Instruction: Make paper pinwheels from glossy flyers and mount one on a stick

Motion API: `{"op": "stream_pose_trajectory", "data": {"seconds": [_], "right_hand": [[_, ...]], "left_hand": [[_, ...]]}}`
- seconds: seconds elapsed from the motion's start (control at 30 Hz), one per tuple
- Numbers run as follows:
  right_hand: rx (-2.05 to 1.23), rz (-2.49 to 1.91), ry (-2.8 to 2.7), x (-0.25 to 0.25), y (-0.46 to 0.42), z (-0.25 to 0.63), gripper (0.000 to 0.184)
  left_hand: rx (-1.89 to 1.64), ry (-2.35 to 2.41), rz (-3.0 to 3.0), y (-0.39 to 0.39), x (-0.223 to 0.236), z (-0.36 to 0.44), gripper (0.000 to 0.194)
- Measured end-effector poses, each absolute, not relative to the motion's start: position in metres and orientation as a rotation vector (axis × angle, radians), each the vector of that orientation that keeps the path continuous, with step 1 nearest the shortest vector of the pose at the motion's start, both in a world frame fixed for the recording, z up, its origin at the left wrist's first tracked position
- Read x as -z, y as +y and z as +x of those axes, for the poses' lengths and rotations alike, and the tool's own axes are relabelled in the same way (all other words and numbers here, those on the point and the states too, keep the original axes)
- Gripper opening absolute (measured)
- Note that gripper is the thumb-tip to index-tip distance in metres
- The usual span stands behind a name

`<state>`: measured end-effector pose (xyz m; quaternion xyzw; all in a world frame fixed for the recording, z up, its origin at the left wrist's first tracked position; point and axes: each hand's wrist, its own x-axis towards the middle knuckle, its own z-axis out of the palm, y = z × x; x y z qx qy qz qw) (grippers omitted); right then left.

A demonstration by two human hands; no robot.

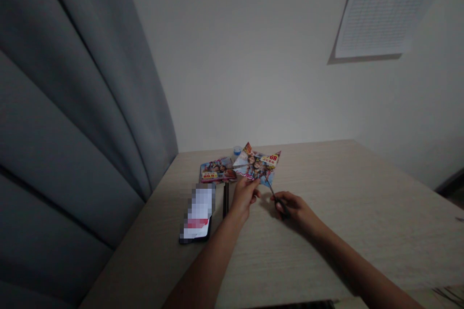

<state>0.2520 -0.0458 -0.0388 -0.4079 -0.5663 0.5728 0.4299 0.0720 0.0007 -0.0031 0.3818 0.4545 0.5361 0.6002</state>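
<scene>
One left hand (244, 198), one right hand (295, 211), one scissors pair (274, 194), two printed flyers (256, 164), one phone (195, 212)

Pale wood-grain table (362, 231) against a white wall (253, 58)
A black smartphone (195, 213) lies beside dark chopsticks (225, 200); a grey pleated curtain (72, 106) hangs left, a ruled printed sheet (377, 19) on the wall.

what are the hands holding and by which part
The left hand pinches the flyer by its lower edge; the right hand grips the scissors by the handles.
</scene>
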Motion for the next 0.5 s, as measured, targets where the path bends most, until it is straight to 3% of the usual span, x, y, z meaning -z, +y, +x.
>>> {"op": "stream_pose_trajectory", "data": {"seconds": [0.5], "right_hand": [[-1.427,-1.035,-1.36,0.028,-0.047,0.248,0.048]], "left_hand": [[-1.214,1.057,0.909,-0.001,0.006,0.073,0.033]]}}
